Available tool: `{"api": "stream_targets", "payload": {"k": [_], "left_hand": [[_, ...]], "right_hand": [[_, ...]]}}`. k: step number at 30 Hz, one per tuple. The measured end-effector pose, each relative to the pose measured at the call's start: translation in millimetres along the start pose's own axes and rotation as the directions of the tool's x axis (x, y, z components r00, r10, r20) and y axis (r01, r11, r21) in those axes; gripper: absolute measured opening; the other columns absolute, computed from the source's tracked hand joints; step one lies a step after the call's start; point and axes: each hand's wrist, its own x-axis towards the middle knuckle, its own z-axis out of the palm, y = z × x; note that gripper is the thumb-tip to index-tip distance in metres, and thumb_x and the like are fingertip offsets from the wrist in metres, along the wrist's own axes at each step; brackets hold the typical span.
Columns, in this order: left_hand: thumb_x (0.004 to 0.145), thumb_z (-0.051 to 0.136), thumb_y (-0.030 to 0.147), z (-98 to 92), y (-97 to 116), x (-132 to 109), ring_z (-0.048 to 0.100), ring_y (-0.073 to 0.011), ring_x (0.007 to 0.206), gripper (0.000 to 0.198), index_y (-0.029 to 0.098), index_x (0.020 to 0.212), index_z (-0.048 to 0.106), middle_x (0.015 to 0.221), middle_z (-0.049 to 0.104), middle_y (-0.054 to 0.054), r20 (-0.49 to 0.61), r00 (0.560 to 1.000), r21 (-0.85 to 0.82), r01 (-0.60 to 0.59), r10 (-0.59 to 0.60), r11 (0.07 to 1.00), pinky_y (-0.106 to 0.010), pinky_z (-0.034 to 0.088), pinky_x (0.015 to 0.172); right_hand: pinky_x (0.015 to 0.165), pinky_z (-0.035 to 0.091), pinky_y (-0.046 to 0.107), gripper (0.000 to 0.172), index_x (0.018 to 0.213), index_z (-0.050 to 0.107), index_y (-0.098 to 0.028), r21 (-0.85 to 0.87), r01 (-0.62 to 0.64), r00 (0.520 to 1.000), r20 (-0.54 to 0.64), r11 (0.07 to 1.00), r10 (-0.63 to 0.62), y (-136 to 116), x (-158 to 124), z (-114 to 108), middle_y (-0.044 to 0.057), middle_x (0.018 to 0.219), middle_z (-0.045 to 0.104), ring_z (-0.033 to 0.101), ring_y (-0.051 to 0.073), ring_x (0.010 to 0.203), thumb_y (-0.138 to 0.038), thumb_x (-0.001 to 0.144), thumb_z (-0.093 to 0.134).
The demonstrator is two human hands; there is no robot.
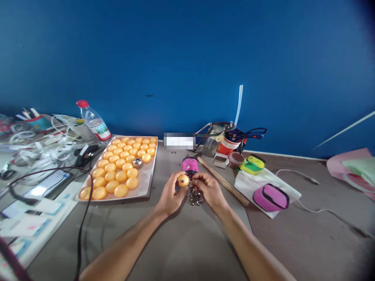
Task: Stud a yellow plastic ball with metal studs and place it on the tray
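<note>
My left hand (172, 195) grips an orange ball (183, 180) that has a small dark mark or opening on its near side. Close beside it, my right hand (210, 189) has its fingertips pinched together; whatever lies between them is too small to make out. Under and between the hands is a pile of small shiny metal pieces (197, 198), which look like beads or bells. Just beyond them sits a pink item with dark edging (190, 165). On the left, a white tray (149, 189) bears rows of similar orange balls and one silvery ball (137, 162).
A wooden stick (224, 181) slants right of my hands. Beyond it are a pink pouch-like item (271, 197), a yellow-green one (252, 164), a glass jar (211, 144) and a red cup (227, 147). A bottle (98, 127), cables and a phone (43, 189) crowd the left.
</note>
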Motion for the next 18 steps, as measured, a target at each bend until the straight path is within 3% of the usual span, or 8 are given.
{"api": "stream_targets", "payload": {"k": [2,5,10,18], "left_hand": [[0.082,0.052,0.024,0.7,-1.0,0.0,0.055,-0.0197,0.098,0.034,0.018,0.115,0.046,0.108,0.055,-0.010,-0.007,1.000,-0.016,0.006,-0.006,1.000,-0.035,0.046,0.087],[0.082,0.053,0.025,1.5,-2.0,-0.1,0.056,-0.0196,0.097,0.034,0.018,0.115,0.047,0.107,0.056,-0.010,-0.004,1.000,-0.027,0.007,-0.007,1.000,-0.035,0.046,0.086],[0.083,0.054,0.024,1.1,-0.4,0.4,0.054,-0.0200,0.100,0.033,0.019,0.114,0.050,0.108,0.055,-0.010,0.012,0.999,-0.002,-0.043,0.043,0.999,-0.034,0.046,0.087],[0.083,0.053,0.026,0.1,1.6,0.0,0.051,-0.0225,0.105,0.035,0.020,0.118,0.051,0.111,0.054,-0.010,0.002,0.995,0.035,-0.102,0.102,0.994,-0.038,0.043,0.091]], "right_hand": [[0.052,0.036,0.022,0.022,0.080,0.057,-0.018,0.196,-0.060,0.998,0.044,0.979,0.053,-2.3,-0.6,0.3,-0.003,0.064,0.057,0.047,0.009,0.052,-0.031,0.066,0.067],[0.050,0.035,0.021,0.027,0.075,0.057,-0.017,0.321,-0.127,0.990,0.098,0.939,0.100,-5.5,-3.0,1.3,-0.002,0.065,0.056,0.045,0.007,0.050,-0.034,0.060,0.073],[0.052,0.034,0.021,0.026,0.069,0.057,-0.018,0.368,-0.164,0.982,0.151,0.915,0.116,-6.7,-4.9,2.5,-0.004,0.058,0.049,0.042,0.008,0.052,-0.034,0.058,0.075],[0.057,0.034,0.021,0.024,0.069,0.058,-0.018,0.434,-0.203,0.970,0.212,0.878,0.119,-5.4,-5.5,3.7,-0.004,0.061,0.052,0.042,0.007,0.054,-0.031,0.060,0.076]]}}
